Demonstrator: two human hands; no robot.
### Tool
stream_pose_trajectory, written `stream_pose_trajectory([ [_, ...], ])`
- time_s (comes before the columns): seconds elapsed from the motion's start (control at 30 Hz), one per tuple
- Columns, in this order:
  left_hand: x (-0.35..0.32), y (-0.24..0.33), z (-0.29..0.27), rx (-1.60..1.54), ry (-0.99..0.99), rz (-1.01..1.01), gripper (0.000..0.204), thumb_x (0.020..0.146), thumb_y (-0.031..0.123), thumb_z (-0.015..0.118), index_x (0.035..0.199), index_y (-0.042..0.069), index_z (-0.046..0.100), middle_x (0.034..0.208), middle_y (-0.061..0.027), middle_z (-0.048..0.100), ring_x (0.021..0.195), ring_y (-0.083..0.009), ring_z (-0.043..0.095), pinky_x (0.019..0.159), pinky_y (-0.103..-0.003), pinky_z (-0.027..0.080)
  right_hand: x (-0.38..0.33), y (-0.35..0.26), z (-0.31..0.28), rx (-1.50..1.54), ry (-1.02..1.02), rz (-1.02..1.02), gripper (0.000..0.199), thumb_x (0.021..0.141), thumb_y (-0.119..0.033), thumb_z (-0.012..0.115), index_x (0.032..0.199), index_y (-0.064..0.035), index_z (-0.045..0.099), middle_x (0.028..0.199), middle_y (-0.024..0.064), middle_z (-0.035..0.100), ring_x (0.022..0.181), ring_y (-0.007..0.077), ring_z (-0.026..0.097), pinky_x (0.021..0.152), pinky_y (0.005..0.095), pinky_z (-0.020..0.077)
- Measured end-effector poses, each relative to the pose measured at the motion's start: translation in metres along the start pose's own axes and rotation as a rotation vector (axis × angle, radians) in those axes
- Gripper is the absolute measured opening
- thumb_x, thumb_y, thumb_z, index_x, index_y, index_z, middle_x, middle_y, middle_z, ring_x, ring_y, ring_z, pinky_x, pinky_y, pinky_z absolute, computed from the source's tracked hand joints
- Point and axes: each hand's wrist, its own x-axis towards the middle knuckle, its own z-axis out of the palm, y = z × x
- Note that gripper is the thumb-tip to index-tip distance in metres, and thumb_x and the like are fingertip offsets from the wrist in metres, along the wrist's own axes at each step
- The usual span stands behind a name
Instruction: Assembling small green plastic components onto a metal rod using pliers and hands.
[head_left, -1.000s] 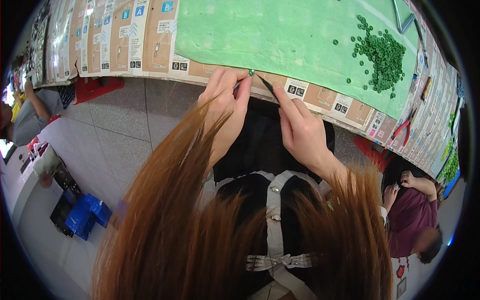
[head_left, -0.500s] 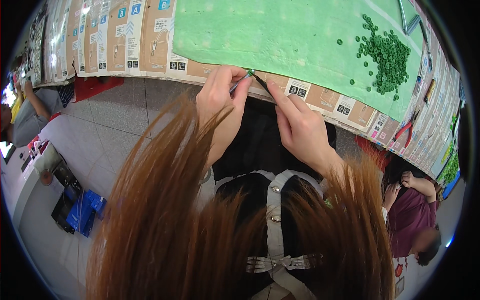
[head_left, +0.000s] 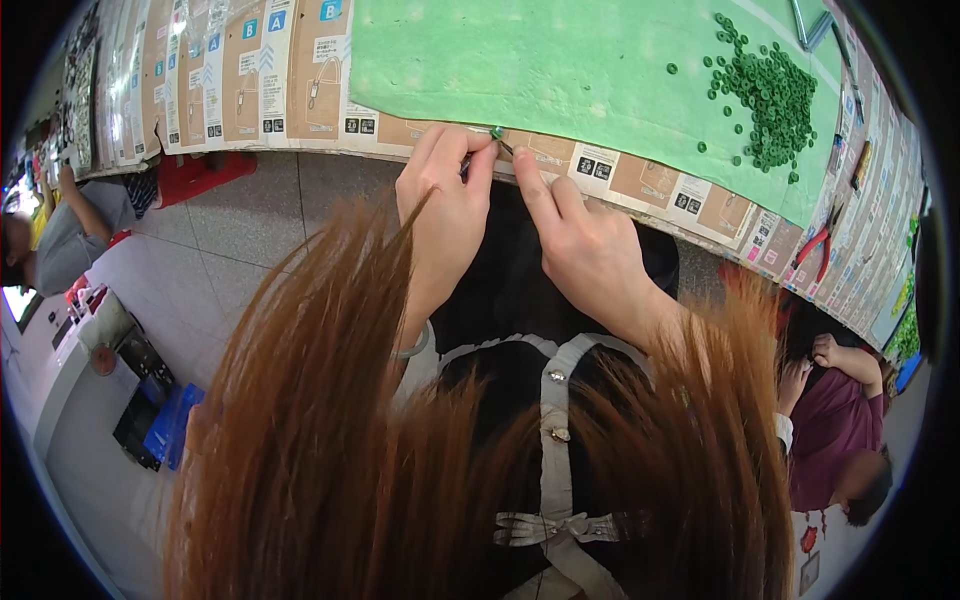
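At the table's near edge, my left hand [head_left: 446, 195] is closed in a pinch around a thin metal piece, mostly hidden by the fingers. A small green ring [head_left: 496, 132] sits at its tip, just beyond the thumb and forefinger. Close beside it, the dark slim tip of a pointed tool [head_left: 506, 147] reaches out from under the forefinger of my right hand [head_left: 592, 232]. That hand is closed on the tool, its forefinger stretched along it. Whether the tip touches the ring I cannot tell. A pile of small green rings [head_left: 770, 105] lies on the green sheet [head_left: 560, 65].
Red-handled pliers [head_left: 815, 250] lie at the table's right, near metal rods [head_left: 815, 30]. Printed cardboard [head_left: 315, 75] covers the tabletop around the sheet. One person [head_left: 835, 430] sits at the right, another [head_left: 80, 220] at the far left. A red stool [head_left: 205, 172] stands under the table.
My right hand has shifted slightly left and its forefinger has come closer to the green ring. Less of the dark tool and the metal piece shows now. The whole view has shifted slightly.
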Motion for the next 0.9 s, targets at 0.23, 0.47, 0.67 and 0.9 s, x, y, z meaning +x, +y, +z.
stream_pose_trajectory([
  [0.23, 0.000, -0.004, 0.006, -0.004, 0.030, 0.066, 0.006, 0.076, -0.001, 0.064, 0.080, -0.003, 0.060, 0.069, -0.0075, 0.057, 0.054, -0.0118, 0.053, 0.050, -0.025, 0.042, -0.002, 0.005, 0.000, 0.193, -0.004, 0.051, 0.060, 0.069, -0.002, 0.056, 0.127, -0.0014, 0.045, 0.073, 0.0071, 0.050, 0.053, 0.0187, 0.056, 0.045, 0.0293, 0.0459],
  [0.47, 0.002, 0.001, 0.007, -0.072, -0.047, -0.077, 0.005, 0.079, 0.000, 0.063, 0.080, -0.004, 0.060, 0.073, -0.0050, 0.058, 0.056, -0.0081, 0.054, 0.051, -0.021, 0.044, -0.011, 0.015, 0.010, 0.593, 0.100, 0.233, 0.055, 0.076, 0.004, 0.055, 0.130, -0.0074, 0.045, 0.070, 0.0097, 0.048, 0.055, 0.0258, 0.053, 0.048, 0.0335, 0.0446],
  [0.67, 0.000, -0.002, 0.001, -0.047, -0.091, -0.161, 0.008, 0.081, 0.000, 0.062, 0.086, -0.005, 0.059, 0.076, -0.0042, 0.059, 0.059, -0.0064, 0.055, 0.053, -0.019, 0.045, -0.010, 0.017, 0.009, 0.563, 0.025, 0.172, 0.061, 0.071, -0.001, 0.058, 0.130, -0.0099, 0.044, 0.073, 0.0058, 0.050, 0.052, 0.0230, 0.054, 0.044, 0.0334, 0.0464],
  [0.9, 0.000, 0.001, 0.005, -0.104, -0.094, -0.237, 0.008, 0.081, 0.004, 0.063, 0.085, -0.001, 0.059, 0.078, -0.0069, 0.058, 0.064, -0.0128, 0.057, 0.058, -0.023, 0.045, -0.007, 0.017, 0.003, 0.550, 0.006, 0.185, 0.059, 0.075, 0.004, 0.055, 0.131, -0.0113, 0.045, 0.072, 0.0055, 0.047, 0.052, 0.0226, 0.051, 0.045, 0.0317, 0.0428],
])
